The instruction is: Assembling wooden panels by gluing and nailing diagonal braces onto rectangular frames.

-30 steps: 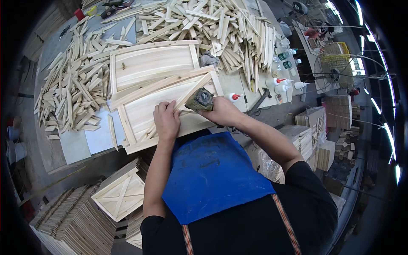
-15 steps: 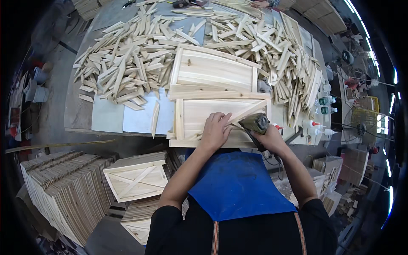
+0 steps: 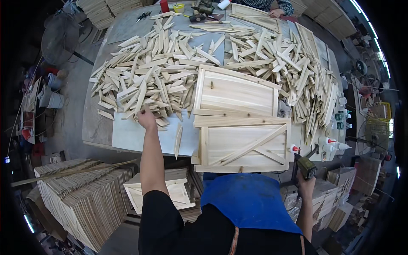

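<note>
At the near edge of the left pile of wooden strips (image 3: 142,80), my left hand (image 3: 147,118) is among the pieces with its fingers bent together; what they grip is hidden. My right hand (image 3: 307,187) is wrapped round the handle of a green and black nail gun (image 3: 307,167), held off the table's front edge to the right of the framed panels. The near wooden panel (image 3: 229,142) lies in front of me. A long diagonal strip (image 3: 250,144) crosses it, and a short strip (image 3: 271,155) meets that at the lower right.
A second framed panel (image 3: 238,93) lies just beyond. Another strip pile (image 3: 293,72) covers the right side, with glue bottles (image 3: 329,145) and a hammer (image 3: 313,150) near it. Stacked panels (image 3: 85,199) stand at lower left. Across the table is another person's hand (image 3: 276,13).
My left hand has left the near panel and reached left to the strip pile. My right hand has drawn the nail gun off the panel, right and toward me. The view has shifted.
</note>
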Available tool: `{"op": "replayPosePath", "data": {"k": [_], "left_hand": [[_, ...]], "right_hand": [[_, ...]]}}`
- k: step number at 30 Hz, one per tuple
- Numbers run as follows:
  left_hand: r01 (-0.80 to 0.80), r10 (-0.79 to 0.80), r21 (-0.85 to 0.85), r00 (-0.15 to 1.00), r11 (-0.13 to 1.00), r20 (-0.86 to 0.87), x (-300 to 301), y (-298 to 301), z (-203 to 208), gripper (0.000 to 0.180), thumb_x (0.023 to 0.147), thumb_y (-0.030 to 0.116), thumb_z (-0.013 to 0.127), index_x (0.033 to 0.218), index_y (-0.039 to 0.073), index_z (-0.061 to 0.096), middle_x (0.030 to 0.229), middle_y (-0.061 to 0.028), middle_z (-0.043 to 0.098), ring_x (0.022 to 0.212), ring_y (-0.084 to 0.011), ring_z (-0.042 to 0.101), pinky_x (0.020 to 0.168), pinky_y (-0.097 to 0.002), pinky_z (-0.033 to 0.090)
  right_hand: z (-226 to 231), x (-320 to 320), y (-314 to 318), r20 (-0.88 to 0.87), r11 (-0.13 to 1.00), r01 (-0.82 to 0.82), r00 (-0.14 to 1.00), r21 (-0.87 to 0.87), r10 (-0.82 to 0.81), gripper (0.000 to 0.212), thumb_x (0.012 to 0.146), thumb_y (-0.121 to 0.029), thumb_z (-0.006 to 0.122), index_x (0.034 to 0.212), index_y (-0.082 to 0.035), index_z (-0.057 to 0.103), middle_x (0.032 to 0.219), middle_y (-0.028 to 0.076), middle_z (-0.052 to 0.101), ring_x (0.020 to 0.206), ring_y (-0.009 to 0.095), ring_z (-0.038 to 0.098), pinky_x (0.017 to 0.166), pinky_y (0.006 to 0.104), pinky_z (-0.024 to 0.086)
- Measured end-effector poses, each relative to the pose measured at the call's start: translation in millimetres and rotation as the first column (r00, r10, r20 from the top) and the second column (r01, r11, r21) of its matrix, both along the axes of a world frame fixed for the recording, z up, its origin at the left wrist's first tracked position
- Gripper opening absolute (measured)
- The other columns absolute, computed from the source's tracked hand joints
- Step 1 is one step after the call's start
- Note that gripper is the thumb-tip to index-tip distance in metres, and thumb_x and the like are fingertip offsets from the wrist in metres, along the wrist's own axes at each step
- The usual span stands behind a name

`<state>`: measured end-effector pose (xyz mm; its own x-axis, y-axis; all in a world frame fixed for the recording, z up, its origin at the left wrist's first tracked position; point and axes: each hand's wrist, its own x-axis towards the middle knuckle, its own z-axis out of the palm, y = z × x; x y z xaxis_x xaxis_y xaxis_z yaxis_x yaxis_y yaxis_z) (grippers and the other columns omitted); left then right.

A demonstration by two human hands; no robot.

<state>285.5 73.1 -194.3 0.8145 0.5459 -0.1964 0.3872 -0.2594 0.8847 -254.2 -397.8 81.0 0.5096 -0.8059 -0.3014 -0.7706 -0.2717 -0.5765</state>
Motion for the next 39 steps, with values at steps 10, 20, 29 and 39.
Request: {"op": "replayPosePath", "data": {"k": [10, 20, 29, 39], "left_hand": [[0.207, -0.339, 0.760, 0.941, 0.616, 0.017, 20.2, 9.8, 43.4, 0.035, 0.088, 0.021, 0.067, 0.117, 0.000, 0.069, 0.112, -0.0232, 0.069, 0.110, -0.0407, 0.064, 0.099, -0.0502, 0.049], [0.436, -0.502, 0.465, 0.864, 0.770, 0.022, -14.4, -3.2, 117.6, 0.051, 0.100, 0.029, 0.064, 0.137, -0.005, 0.057, 0.123, -0.0210, 0.065, 0.106, -0.0322, 0.067, 0.095, -0.0409, 0.053], [0.535, -0.577, -0.620, 0.801, 0.573, 0.158, -210.2, -129.9, 177.7, 0.028, 0.107, 0.013, 0.055, 0.125, -0.007, 0.060, 0.119, -0.0180, 0.070, 0.108, -0.0246, 0.069, 0.095, -0.0370, 0.057], [0.315, -0.402, -0.518, 0.914, 0.795, -0.061, -269.7, -251.3, 140.8, 0.030, 0.100, 0.014, 0.068, 0.122, -0.002, 0.056, 0.110, -0.0135, 0.068, 0.102, -0.0208, 0.070, 0.078, -0.0334, 0.061]], "right_hand": [[-47.8, -88.8, -2.8, -0.127, 0.939, 0.344, 0.931, -0.001, -0.341, 0.023, 0.093, -0.021, 0.070, 0.099, 0.001, 0.070, 0.066, 0.002, 0.062, 0.055, 0.011, 0.057, 0.050, 0.0324, 0.043], [-110.4, -87.2, -47.2, -0.185, 0.959, 0.263, 0.943, -0.103, -0.278, 0.039, 0.089, -0.034, 0.073, 0.095, 0.003, 0.065, 0.071, 0.014, 0.067, 0.061, 0.021, 0.067, 0.059, 0.0391, 0.053], [-175.1, -32.3, -142.1, -0.263, 0.996, 0.083, 0.962, 0.043, -0.069, 0.054, 0.090, -0.022, 0.058, 0.135, 0.006, 0.044, 0.124, 0.038, 0.061, 0.118, 0.051, 0.061, 0.102, 0.0537, 0.047], [-277.7, -0.5, -225.4, -0.202, 0.985, -0.092, 0.978, -0.143, 0.062, 0.069, 0.086, -0.005, 0.062, 0.148, 0.006, 0.032, 0.125, 0.031, 0.064, 0.120, 0.045, 0.061, 0.104, 0.0515, 0.048]]}}
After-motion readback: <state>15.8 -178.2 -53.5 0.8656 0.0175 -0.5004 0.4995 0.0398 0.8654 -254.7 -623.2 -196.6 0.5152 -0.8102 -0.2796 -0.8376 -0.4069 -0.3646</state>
